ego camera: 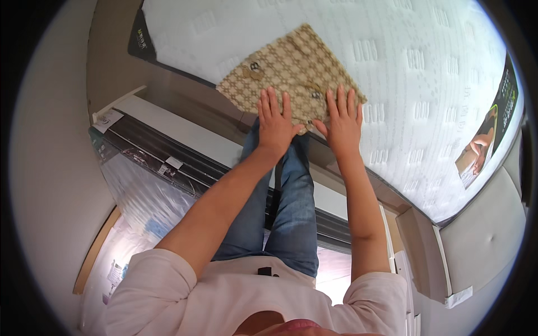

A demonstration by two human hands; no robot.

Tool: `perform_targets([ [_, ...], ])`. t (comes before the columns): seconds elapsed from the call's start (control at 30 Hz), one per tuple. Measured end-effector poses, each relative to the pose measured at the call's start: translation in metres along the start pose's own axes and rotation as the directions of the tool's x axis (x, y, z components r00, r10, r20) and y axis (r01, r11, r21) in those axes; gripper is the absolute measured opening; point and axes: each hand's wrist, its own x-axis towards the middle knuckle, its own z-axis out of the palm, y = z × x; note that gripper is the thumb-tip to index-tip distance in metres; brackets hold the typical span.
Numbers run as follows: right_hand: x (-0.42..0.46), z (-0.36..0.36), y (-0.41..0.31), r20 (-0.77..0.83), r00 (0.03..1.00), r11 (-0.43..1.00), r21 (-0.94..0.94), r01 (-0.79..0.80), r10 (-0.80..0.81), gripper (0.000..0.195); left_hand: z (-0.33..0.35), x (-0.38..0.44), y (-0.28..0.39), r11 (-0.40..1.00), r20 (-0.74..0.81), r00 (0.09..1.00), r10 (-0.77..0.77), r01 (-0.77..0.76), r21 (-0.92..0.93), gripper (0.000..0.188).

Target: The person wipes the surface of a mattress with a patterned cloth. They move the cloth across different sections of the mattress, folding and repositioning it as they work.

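A tan and brown patterned cloth (294,63) lies spread on a white quilted mattress (395,84), with one corner reaching over the mattress's near edge. It bears a few small dark, shiny fittings. My left hand (275,122) rests flat on the cloth's near left part, fingers apart. On its near right part lies my right hand (342,119), also palm down with fingers spread. The two thumbs point towards each other close to the near corner. Neither hand grips the cloth.
Plastic-wrapped mattresses (147,180) and a white board (180,130) stand behind me, beside my legs. A padded headboard (483,231) is at the right. A wall (50,168) runs along the left.
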Motion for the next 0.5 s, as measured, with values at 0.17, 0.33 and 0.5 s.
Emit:
perform_targets([
  [0.17, -0.08, -0.001, 0.02, 0.019, 0.973, 0.972, -0.057, -0.228, 0.23, 0.079, 0.014, -0.03, 0.048, 0.989, 0.113, 0.983, 0.144, -0.139, -0.054, 0.099],
  [0.33, -0.112, -0.022, 0.0, 0.069, 0.874, 0.876, -0.081, -0.475, 0.48, 0.064, 0.005, -0.039, 0.046, 0.967, 0.152, 0.962, 0.228, -0.205, -0.152, 0.094],
  [0.5, -0.086, -0.022, -0.009, -0.224, 0.749, 0.771, 0.331, -0.543, 0.624, 0.061, -0.006, -0.011, 0.014, 0.977, 0.106, 0.974, 0.202, -0.194, -0.089, 0.093],
])
